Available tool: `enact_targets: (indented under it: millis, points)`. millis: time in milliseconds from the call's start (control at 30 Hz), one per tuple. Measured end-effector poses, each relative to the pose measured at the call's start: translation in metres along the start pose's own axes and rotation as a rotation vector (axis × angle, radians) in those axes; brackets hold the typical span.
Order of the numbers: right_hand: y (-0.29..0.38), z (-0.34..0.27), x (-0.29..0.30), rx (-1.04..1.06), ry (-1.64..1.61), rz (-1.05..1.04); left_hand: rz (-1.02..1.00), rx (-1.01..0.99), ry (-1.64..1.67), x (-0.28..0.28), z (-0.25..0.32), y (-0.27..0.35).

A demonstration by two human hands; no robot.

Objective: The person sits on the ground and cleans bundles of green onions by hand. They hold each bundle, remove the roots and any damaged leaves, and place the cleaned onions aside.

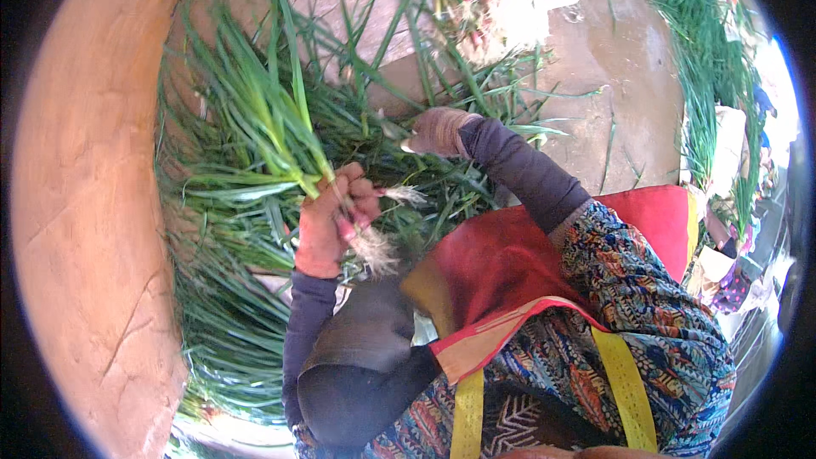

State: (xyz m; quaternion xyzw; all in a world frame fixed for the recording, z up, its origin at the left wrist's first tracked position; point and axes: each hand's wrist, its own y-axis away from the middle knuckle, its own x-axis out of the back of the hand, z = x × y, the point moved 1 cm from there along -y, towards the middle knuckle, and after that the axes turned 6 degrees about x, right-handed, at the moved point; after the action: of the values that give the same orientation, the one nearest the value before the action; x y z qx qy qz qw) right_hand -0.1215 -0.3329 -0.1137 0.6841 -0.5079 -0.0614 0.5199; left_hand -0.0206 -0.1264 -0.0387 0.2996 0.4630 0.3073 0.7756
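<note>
My left hand [322, 236] is closed around a small bunch of spring onions [274, 118]. Their reddish bulbs and pale, stringy roots [376, 250] stick out below my fingers, and the green leaves fan up and to the left. My right hand [440, 132] is over a heap of loose green onion leaves [421, 194], its fingers curled downward and pointing left. It is slightly blurred, and whether anything is between its fingers cannot be made out.
A large pile of green onions [223, 319] lies at the left, beside a brown wall-like surface [95, 204]. Another bunch with roots [491, 13] lies ahead on the brown floor [580, 76]. More onions [714, 57] and another person's arm [717, 229] are at the right. A red apron [497, 261] covers my lap.
</note>
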Motion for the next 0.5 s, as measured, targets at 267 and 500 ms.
enact_targets:
  millis: [267, 500]
  points:
    - [0.034, 0.028, 0.126, -0.042, -0.02, 0.956, 0.075, -0.485, 0.111, 0.006, 0.047, 0.018]
    - [0.0, 0.084, 0.214, -0.327, 0.0, 0.787, -0.619, -0.002, 0.684, 0.035, 0.012, 0.0]
